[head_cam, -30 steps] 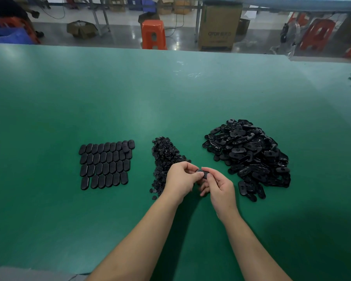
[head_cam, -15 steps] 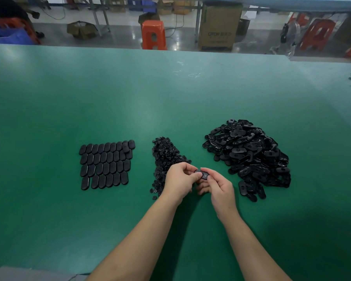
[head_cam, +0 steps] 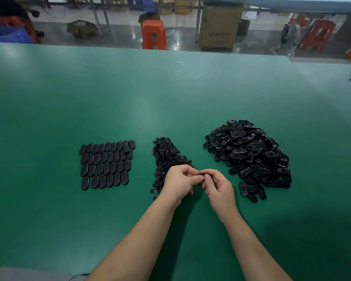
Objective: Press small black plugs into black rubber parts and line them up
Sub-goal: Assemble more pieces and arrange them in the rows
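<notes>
We're over a wide green tabletop (head_cam: 170,102). On our right sits the big heap of rubber parts (head_cam: 249,155); on the left, the finished ones lie in neat rows (head_cam: 106,164); between them, the small plug pile (head_cam: 166,157). In front of that pile, our left hand (head_cam: 179,182) and right hand (head_cam: 219,188) meet fingertip to fingertip, both pinching one black part (head_cam: 201,175).

a wide green table (head_cam: 170,94) fills the view; beyond it, a glossy grey floor (head_cam: 128,36) holds an orange plastic stool (head_cam: 154,34), a cardboard box (head_cam: 219,27) and red stools (head_cam: 317,35).
</notes>
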`<action>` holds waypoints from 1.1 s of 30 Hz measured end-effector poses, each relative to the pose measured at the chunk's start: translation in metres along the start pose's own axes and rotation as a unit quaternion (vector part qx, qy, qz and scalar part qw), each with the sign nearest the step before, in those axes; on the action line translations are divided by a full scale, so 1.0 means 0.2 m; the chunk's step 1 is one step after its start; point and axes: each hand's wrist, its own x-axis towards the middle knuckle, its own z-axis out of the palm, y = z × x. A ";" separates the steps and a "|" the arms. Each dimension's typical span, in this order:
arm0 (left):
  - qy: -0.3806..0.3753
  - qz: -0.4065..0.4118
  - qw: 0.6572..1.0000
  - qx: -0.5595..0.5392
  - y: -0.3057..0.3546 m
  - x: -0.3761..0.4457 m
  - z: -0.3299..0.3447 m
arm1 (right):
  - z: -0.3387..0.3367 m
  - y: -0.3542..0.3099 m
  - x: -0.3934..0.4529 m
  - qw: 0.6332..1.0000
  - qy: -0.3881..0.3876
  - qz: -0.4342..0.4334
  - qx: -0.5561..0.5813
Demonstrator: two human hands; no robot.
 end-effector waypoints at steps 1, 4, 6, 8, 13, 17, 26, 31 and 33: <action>0.001 -0.002 1.000 0.005 0.00 0.00 0.00 | 0.00 0.00 0.00 1.000 -0.001 -0.003 -0.013; 0.010 -0.005 0.999 0.035 0.01 -0.01 0.00 | 0.01 0.00 0.00 0.999 0.002 -0.012 -0.042; 0.014 -0.001 0.999 0.051 0.02 -0.02 0.00 | 0.01 0.00 0.00 0.998 0.006 -0.019 -0.052; 0.015 -0.001 0.998 0.053 0.03 -0.03 0.00 | 0.01 0.00 0.00 0.998 0.009 -0.024 -0.061; 0.009 -0.001 0.997 0.073 0.03 -0.04 0.00 | 0.00 0.01 0.00 0.997 0.012 -0.028 -0.069; 0.008 -0.001 0.996 0.090 0.04 -0.05 -0.01 | 0.01 0.01 0.00 0.996 0.011 -0.034 -0.078; 0.042 0.018 0.989 0.139 0.05 -0.06 0.04 | 0.00 0.01 0.00 0.999 0.007 -0.022 -0.031; 0.059 0.024 0.988 0.137 0.06 -0.08 0.06 | 0.00 0.03 0.01 1.000 0.009 -0.007 -0.008; 0.061 0.029 0.988 0.136 0.06 -0.08 0.07 | 0.01 0.03 0.01 1.000 0.011 -0.004 0.003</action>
